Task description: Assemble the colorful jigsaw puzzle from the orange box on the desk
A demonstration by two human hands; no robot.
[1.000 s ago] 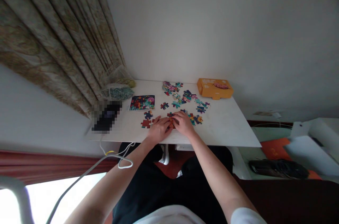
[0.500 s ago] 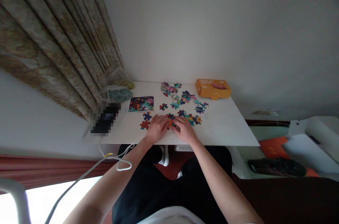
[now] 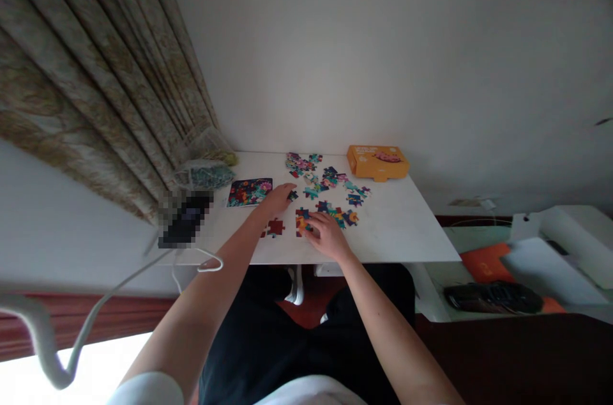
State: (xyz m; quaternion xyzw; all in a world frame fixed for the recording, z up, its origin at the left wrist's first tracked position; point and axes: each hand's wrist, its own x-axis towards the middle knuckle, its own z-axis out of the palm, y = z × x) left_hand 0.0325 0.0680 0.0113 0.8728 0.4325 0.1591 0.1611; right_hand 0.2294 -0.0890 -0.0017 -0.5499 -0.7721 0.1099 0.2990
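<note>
Head view: your left hand (image 3: 276, 199) is spread, fingertips just beside a dark puzzle piece (image 3: 292, 195), with a red puzzle piece (image 3: 274, 227) below it. Your right hand (image 3: 326, 236) is curled, fingers on an orange-and-blue puzzle cluster (image 3: 302, 222); can't tell if it's pinching. All lie on the white tabletop (image 3: 397, 232), picture card (image 3: 249, 192) left, orange box (image 3: 378, 163) upper right.

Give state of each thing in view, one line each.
Left hand: open, fingertips beside a dark puzzle piece.
Right hand: fingers resting on an orange-and-blue puzzle cluster.
Red puzzle pieces: flat, not touched.
Picture card: flat on the white table.
Orange box: closed.
</note>
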